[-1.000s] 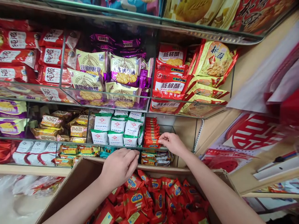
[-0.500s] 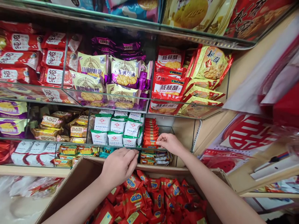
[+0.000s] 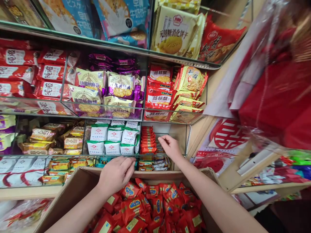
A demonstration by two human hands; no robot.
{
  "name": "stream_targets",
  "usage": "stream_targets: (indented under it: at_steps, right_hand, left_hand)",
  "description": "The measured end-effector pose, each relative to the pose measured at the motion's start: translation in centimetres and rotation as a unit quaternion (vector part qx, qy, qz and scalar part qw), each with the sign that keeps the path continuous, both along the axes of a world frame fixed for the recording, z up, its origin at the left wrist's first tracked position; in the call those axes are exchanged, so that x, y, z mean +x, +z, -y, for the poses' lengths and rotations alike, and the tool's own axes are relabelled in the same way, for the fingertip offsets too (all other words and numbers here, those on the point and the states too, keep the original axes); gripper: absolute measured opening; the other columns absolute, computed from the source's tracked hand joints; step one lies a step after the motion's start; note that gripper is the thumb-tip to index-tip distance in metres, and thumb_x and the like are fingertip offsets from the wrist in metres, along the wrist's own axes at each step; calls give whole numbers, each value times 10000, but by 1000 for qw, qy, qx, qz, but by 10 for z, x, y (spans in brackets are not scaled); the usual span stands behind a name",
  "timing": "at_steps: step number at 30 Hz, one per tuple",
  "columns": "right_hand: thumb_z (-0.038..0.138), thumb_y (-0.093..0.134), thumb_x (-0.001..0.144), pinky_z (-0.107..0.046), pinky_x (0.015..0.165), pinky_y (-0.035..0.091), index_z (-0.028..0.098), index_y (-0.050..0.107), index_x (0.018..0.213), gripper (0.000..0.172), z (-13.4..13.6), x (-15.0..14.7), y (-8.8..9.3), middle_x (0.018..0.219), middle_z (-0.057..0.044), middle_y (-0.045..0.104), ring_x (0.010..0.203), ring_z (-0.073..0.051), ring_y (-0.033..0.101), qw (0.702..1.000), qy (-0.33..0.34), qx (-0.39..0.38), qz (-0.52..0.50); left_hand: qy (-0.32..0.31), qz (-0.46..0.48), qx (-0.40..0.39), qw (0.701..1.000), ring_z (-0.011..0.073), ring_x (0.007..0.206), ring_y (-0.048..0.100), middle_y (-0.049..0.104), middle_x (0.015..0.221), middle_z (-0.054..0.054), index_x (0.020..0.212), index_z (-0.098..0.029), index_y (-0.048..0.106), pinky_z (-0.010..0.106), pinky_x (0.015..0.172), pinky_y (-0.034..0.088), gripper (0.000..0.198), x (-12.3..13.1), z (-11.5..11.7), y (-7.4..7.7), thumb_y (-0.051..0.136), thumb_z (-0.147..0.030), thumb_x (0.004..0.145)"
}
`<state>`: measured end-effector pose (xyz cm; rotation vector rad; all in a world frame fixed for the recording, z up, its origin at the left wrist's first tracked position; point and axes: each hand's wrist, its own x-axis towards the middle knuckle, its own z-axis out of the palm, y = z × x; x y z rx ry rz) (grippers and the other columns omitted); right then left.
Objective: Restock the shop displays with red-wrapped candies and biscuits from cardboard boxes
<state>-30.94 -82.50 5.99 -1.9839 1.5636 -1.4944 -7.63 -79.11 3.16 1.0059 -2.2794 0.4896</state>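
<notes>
My right hand [image 3: 170, 148]: fingers bunched narrow, can't tell if anything is pinched. Red packet stack [image 3: 148, 142] sits just off its fingertips at 9 o'clock; contact unclear. My left hand [image 3: 118, 173], at 8 o'clock from the right, is loosely curled near the far rim of the cardboard box [image 3: 160, 175]; palm hidden, can't tell if it holds anything. More loose red packets [image 3: 136, 207] fill that box at 6 o'clock. Risks, my guess: a sideways knuckle bump could topple the stack, slick wrappers sliding; my left wrist leaning on the rim could tip the box; a careless lift could knock the white packets [image 3: 112, 147] at the stack's 9 o'clock.
</notes>
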Motion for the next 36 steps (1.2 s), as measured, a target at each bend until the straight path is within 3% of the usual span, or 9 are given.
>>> stream_targets:
  at_steps: [2,5,9,12,14,20,26,32,36]
  right_hand:
    - [359,418,816,-240,564,389,194,525,614,282,-28,7,7,572,-1,511,553,-121,473,996,11,-80,-47]
    - [329,373,834,-247,558,394,209,504,538,345,-79,22,-4,531,-4,504,532,-123,469,965,132,-90,-210]
    - [417,496,749,-279,627,469,194,613,814,260,-119,30,-67,754,-63,630,706,-196,582,877,254,107,-393]
    - [328,594,671,-363,724,495,132,488,1160,537,-122,25,-111,1064,-181,576,906,-305,591,836,243,288,-398]
    - [267,583,669,-412,765,485,161,380,1266,640,-121,24,-121,1189,-208,495,946,-338,585,835,209,368,-351]
    - [120,497,675,-448,735,486,162,334,1291,639,-119,29,-108,1077,-209,600,951,-350,590,807,165,460,-331]
    - [169,583,621,-392,656,515,197,216,1353,819,-120,19,-102,1016,-178,644,894,-334,618,801,175,443,-362]
    - [182,586,644,-348,692,514,113,570,1069,430,-121,10,-84,903,-157,682,821,-300,642,797,200,348,-451]
    - [180,621,638,-347,807,483,66,647,933,318,-120,15,-84,900,-162,684,870,-276,628,737,212,359,-532]
  left_hand:
    - [-3,-2,8,1000,164,659,623,672,720,22,846,-190,606,277,622,464,212,1,1,1,404,-252,850]
    - [3,-1,24,1000,178,681,635,677,750,26,858,-196,601,291,638,473,221,2,4,1,404,-294,847]
    - [9,2,24,1000,189,701,645,685,782,30,860,-198,592,297,637,478,236,3,6,1,389,-317,851]
    - [8,3,17,1000,185,695,650,690,779,29,851,-201,594,285,630,478,250,3,5,3,380,-330,853]
    - [11,4,13,1000,183,692,653,695,781,25,850,-207,599,277,632,477,257,3,5,3,377,-336,852]
    - [42,19,36,998,179,679,650,694,778,16,873,-221,612,262,602,459,280,3,5,4,369,-357,852]
    - [50,25,55,997,195,743,649,695,834,38,882,-209,615,280,657,465,298,2,5,3,362,-365,853]
    - [51,28,61,996,197,751,650,696,845,39,892,-203,610,289,666,468,294,1,6,4,364,-360,855]
    - [46,35,61,996,205,771,650,695,875,52,905,-190,608,295,678,469,305,2,6,5,359,-359,856]
